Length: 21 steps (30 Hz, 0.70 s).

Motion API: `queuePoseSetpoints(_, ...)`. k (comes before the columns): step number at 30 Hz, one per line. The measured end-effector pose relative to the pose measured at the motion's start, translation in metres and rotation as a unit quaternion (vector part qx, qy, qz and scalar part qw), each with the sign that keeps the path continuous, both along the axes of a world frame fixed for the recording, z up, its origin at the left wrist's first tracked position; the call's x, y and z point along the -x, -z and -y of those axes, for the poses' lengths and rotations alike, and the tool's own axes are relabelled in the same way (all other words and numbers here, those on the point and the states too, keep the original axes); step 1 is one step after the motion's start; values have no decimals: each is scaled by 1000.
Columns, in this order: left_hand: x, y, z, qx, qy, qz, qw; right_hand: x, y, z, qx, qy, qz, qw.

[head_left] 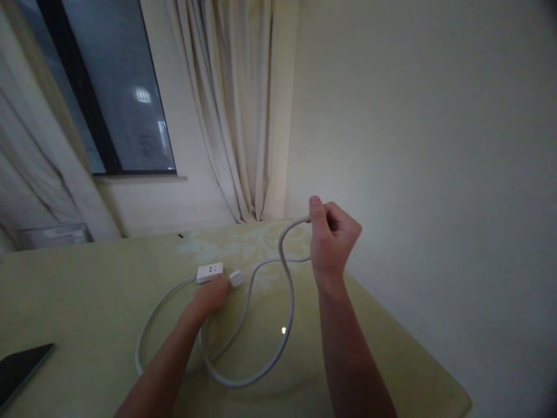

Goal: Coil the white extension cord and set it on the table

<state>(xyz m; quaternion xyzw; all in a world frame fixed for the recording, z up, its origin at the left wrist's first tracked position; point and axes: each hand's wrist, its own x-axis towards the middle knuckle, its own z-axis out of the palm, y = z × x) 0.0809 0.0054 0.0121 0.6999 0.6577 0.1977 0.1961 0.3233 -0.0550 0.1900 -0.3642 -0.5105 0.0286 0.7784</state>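
The socket block (202, 276) and plug (235, 278) appear to be smooth white plastic; the cable (292, 302) has a smooth, pale plastic-like sheath. The tabletop surface (91, 302) is smooth and glossy, returning a bright glint. Curtains (226, 104) are matt woven cloth, the window pane (119, 75) reflective glass, the wall (413, 145) smooth and matt.

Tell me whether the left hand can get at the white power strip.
Probably yes: the left hand sits right at the near edge of the power strip, and nothing visible stands between them.
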Motion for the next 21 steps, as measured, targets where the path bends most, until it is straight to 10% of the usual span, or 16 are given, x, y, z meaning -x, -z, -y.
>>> queuePoseSetpoints(3,11,-5,-7,-8,0,58,998,-1,14,-27,110,72,109,985)
queuePoseSetpoints(7,32,-31,-14,-58,-31,176,982,2,42,-60,298,129,337,883)
queuePoseSetpoints(11,39,-69,-3,-83,-69,359,927,14,58,-68,327,148,433,827)
queuePoseSetpoints(15,19,-114,21,-29,-38,751,659,42,56,-51,303,-101,446,836)
queuePoseSetpoints(17,10,-132,30,-42,-27,824,565,57,54,-39,297,-291,476,775)
queuePoseSetpoints(19,10,-143,35,-88,-33,838,537,67,53,-29,298,-438,494,690)
queuePoseSetpoints(21,18,-144,35,-154,-56,808,566,70,51,-23,291,-474,491,670)
